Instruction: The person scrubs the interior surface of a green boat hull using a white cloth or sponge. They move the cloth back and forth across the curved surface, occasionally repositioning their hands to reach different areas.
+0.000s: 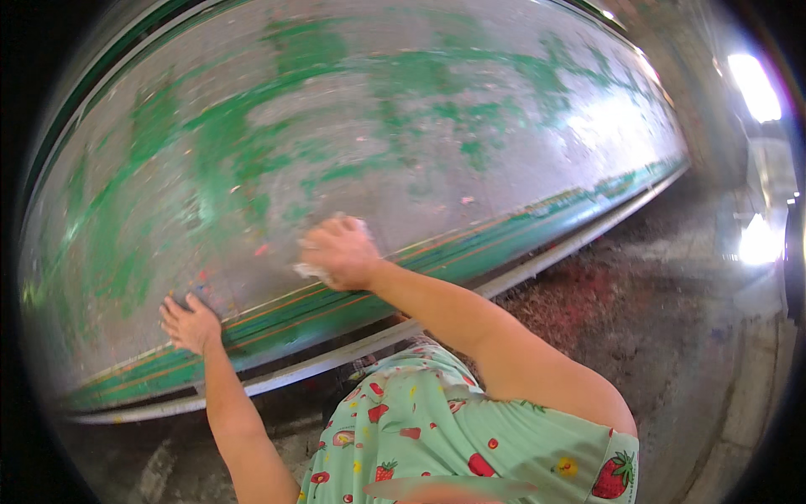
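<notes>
A long, broad worktop (277, 181), grey with worn green patches, stretches in front of me. My left hand (192, 325) lies on it near the close edge, fingers spread, with nothing in its grasp. Farther right and a little deeper in, my right hand (340, 250) presses a crumpled white cloth or wad of paper (312, 272) down on the surface. Most of the wad is hidden under the palm, and its edges poke out beside the fingers. The right hand looks slightly blurred.
Along the near side runs a green border with orange lines (290, 330), then a pale rail (537, 267). Small red and pale specks dot the worktop. Dark, dirty floor (604, 302) lies at the right, and bright light glares off the far right end.
</notes>
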